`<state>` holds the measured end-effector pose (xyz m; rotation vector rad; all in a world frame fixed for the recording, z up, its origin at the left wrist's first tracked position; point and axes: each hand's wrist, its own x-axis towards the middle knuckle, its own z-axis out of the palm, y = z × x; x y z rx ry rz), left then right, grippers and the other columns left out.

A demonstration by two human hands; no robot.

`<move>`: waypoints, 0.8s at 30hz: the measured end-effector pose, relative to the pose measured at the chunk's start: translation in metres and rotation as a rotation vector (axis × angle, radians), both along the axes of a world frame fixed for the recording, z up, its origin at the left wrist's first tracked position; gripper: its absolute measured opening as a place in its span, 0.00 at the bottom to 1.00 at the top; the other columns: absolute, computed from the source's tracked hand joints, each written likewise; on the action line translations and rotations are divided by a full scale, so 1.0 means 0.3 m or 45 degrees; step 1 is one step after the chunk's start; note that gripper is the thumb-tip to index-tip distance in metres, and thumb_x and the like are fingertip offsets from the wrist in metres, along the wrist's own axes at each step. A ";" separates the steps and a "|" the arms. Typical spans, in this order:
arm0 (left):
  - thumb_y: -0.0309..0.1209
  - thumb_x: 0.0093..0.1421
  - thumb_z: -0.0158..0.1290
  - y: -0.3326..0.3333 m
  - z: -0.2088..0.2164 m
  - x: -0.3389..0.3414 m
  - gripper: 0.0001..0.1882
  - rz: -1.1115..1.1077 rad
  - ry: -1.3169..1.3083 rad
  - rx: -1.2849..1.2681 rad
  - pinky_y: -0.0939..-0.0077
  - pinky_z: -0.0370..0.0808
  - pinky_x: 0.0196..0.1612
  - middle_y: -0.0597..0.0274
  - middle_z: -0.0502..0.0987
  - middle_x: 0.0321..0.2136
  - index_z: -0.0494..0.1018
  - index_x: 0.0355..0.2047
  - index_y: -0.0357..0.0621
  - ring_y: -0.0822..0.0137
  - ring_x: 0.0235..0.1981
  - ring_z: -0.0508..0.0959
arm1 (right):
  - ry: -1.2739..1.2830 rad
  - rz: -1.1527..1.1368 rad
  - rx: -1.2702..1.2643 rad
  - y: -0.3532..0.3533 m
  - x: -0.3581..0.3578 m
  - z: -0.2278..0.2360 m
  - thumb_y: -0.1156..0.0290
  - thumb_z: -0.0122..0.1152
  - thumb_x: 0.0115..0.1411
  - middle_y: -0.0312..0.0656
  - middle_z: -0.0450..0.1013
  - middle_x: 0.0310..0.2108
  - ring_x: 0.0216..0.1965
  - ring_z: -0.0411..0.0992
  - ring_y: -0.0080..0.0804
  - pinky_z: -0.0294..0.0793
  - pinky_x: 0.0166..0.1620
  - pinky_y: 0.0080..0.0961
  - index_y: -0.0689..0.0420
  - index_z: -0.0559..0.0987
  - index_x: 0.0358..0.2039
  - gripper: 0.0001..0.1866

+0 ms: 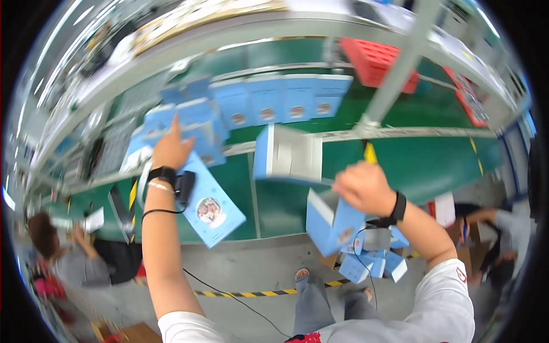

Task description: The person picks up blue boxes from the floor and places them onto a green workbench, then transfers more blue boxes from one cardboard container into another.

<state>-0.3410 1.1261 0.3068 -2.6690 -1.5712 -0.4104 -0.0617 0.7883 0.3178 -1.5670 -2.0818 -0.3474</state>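
Observation:
My right hand (365, 186) is closed on the upper edge of a light-blue box (331, 228), which hangs tilted at the table's near edge with its pale inside showing. Over to the left, my left hand (171, 150) reaches across the table with index finger and thumb apart, beside a cluster of standing blue boxes (203, 134); whether it touches one I cannot tell. Beneath that wrist a flat blue box (214, 200) with a round picture lies slanted. Between my hands stands an open blue box (289, 157), its white inside turned toward me.
Several blue boxes stand in a row (269, 102) at the back of the green table (440, 166). A red crate (380, 63) sits behind a grey post (403, 68). More blue boxes (372, 264) lie below the near edge. One person (80, 254) is at left, another (509, 234) at right.

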 end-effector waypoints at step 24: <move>0.36 0.61 0.47 -2.432 0.205 1.248 0.12 -1.127 0.153 -0.261 0.61 0.72 0.31 0.53 0.74 0.22 0.77 0.31 0.42 0.56 0.23 0.75 | 0.634 -1.758 0.248 -2.723 0.335 -0.404 0.67 0.59 0.53 0.37 0.67 0.16 0.19 0.67 0.38 0.65 0.25 0.32 0.54 0.71 0.19 0.09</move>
